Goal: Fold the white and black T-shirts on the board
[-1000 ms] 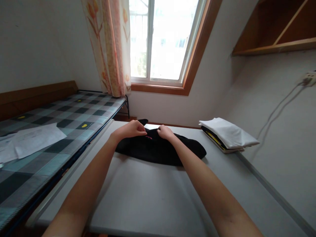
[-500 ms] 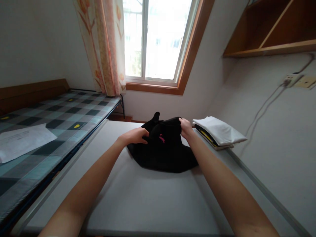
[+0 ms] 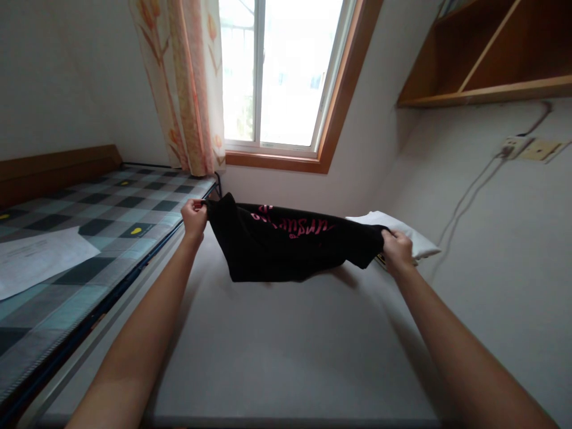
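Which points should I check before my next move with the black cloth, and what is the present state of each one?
1. Left hand grips one end of the black cloth: ok.
2. Right hand grips the opposite end: ok.
3. Cloth smooth between the hands: not ok, it has folds and an uneven lower edge.
4. Pink lettering fully visible: not ok, folds hide part of it.
5. Cloth apart from the white item behind it: cannot tell, they overlap in this view.
6. Paper apart from the cloth: ok, it lies on the mattress.
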`<state>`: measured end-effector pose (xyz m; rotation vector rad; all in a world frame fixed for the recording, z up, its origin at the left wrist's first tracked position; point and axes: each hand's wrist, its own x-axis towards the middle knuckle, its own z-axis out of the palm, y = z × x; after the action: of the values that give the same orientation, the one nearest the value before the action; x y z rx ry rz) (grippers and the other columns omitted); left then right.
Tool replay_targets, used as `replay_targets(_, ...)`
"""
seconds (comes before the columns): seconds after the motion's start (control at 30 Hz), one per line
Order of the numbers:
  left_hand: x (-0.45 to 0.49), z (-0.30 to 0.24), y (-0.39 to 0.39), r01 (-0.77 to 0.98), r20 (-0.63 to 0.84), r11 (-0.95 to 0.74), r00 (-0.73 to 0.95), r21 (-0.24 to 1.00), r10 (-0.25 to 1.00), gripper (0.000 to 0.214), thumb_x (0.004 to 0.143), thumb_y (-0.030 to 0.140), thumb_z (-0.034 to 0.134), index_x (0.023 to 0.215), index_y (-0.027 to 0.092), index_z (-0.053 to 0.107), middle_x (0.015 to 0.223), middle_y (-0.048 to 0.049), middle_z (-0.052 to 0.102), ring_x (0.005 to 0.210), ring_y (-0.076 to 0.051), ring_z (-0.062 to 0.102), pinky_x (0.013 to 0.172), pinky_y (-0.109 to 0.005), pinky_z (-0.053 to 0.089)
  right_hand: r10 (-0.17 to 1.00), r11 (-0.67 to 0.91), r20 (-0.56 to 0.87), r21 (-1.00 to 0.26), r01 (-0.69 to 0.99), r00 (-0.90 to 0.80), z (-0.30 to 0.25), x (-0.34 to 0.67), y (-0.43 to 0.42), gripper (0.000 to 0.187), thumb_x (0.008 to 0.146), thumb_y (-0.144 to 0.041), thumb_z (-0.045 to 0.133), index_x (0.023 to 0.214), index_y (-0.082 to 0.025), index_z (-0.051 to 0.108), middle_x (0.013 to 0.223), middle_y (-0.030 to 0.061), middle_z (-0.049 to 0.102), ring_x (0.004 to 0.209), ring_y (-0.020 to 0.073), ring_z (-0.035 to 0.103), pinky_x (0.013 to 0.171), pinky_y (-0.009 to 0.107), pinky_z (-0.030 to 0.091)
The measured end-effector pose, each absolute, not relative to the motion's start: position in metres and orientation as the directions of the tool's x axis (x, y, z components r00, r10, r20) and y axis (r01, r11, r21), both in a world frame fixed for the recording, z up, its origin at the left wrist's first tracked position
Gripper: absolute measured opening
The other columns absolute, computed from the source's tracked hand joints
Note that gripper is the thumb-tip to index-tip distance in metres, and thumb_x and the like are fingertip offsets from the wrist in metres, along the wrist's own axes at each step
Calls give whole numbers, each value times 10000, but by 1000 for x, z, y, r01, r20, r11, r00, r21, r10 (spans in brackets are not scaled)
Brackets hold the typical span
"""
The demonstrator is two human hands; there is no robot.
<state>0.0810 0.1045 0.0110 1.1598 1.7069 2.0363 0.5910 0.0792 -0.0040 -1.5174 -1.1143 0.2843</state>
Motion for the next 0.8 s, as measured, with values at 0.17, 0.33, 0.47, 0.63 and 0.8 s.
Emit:
replay_targets(0.17, 87, 20, 98, 245, 391, -312, -691, 918, 608, 219, 719, 211, 359, 650, 180, 565, 700, -35, 609, 669, -144, 588, 600, -239, 466, 947, -49, 179, -742, 668, 268, -4, 584, 59, 250, 590, -205, 672, 836, -160, 674, 589, 0, 587, 543, 159, 539, 579, 326, 479)
replay_targets(0.33, 105, 22, 95, 364, 435, -297, -396, 883, 808, 259, 761, 318, 431, 794, 160, 634, 749, -49, 674, 696, -159, 644, 615, -250, 500, 789, 239, 614, -329, 914, 15, 18, 539, 49, 231, 745, -244, 593, 937, -168, 696, 924, 92, 641, 876, 224, 610, 875, 382, 471)
replay_targets(0.47, 129, 4, 86, 757, 383, -329, 112, 565, 917, 273, 755, 343, 577, 952, 188, 687, 952, -65, 715, 907, -206, 667, 827, -301, 512, 850, 421, 442, -240, 875, -287, 29, 484, 48, 225, 843, -278, 566, 997, -184, 699, 994, 84, 684, 903, 207, 636, 857, 317, 471)
replay_targets(0.63, 145, -17, 76, 959, 110, -235, 219, 162, 970, 581, 747, 375, 670, 1297, 240, 539, 1308, -107, 602, 1197, -276, 562, 972, -352, 438, 899, 420, 196, -131, 898, -392, 21, 436, 54, 353, 816, -295, 640, 1155, -197, 665, 1116, 114, 697, 967, 243, 656, 828, 324, 472)
replay_targets(0.8, 140, -15, 78, 995, 34, -90, 89, 39, 995, 470, 762, 383, 626, 1208, 235, 606, 1145, -123, 688, 1076, -307, 629, 884, -382, 463, 947, 321, 31, -7, 947, -321, 18, 424, 63, 165, 749, -219, 657, 893, -186, 730, 939, 135, 732, 868, 275, 680, 782, 359, 476)
